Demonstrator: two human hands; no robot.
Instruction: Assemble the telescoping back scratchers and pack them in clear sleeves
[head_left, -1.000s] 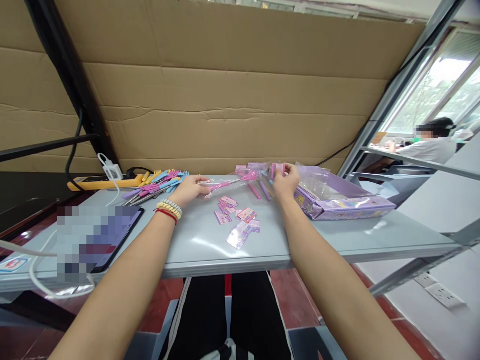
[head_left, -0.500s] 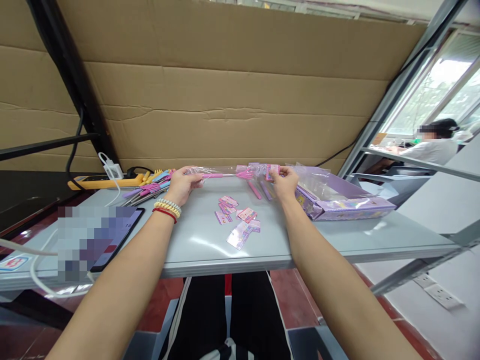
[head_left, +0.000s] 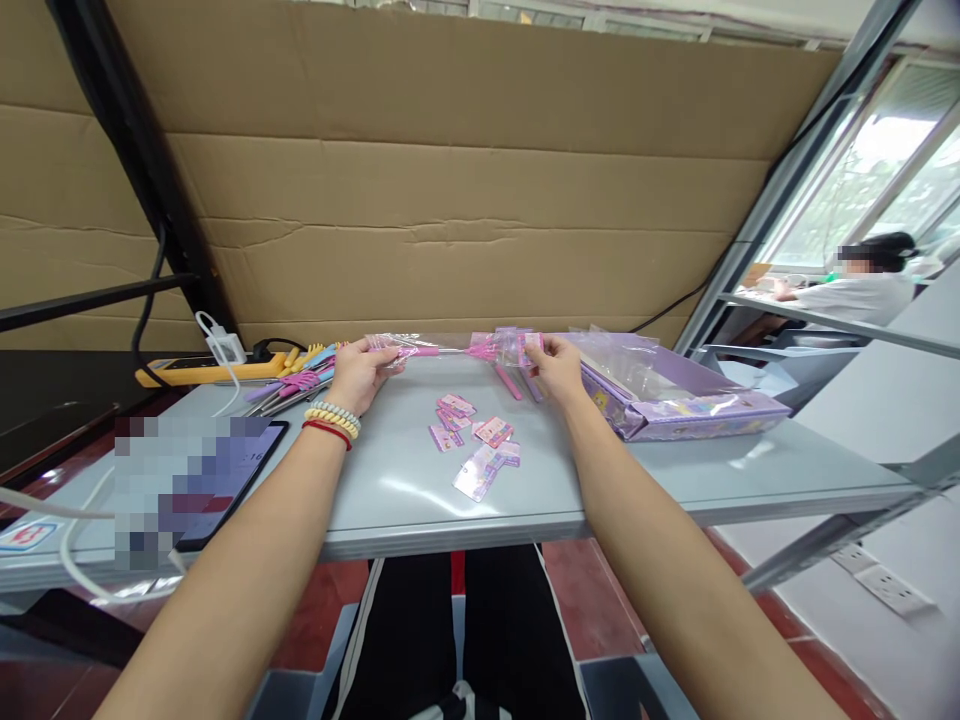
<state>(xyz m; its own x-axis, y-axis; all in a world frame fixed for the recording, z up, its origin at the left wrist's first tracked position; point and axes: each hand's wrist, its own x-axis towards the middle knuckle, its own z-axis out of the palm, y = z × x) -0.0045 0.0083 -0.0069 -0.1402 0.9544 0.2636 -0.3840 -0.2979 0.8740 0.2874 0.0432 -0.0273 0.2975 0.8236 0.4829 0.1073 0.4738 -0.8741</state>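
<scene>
My left hand (head_left: 362,372) is closed on the left end of a pink back scratcher (head_left: 420,351) with a metal shaft, which lies in a clear plastic bag (head_left: 442,341). A small pink printed card (head_left: 531,345) is pinched in my right hand (head_left: 559,367), at the right end of this bag. Whether the card is inside the bag opening, I cannot tell. Several small pink and purple cards (head_left: 495,432) are scattered on the table between my forearms. Just behind the bag lie more wrapped pink and purple sticks (head_left: 508,381).
A purple open box (head_left: 705,415) with clear bags stands at the right. Several unwrapped back scratchers (head_left: 300,380) lie at the left, near a yellow power strip (head_left: 217,370) and a tablet (head_left: 232,490) with white cables. Cardboard (head_left: 465,200) walls the back. Another person (head_left: 862,290) sits far right.
My right hand has moved slightly left with the card, which now overlaps the bag's right end. The left hand keeps its hold on the back scratcher.
</scene>
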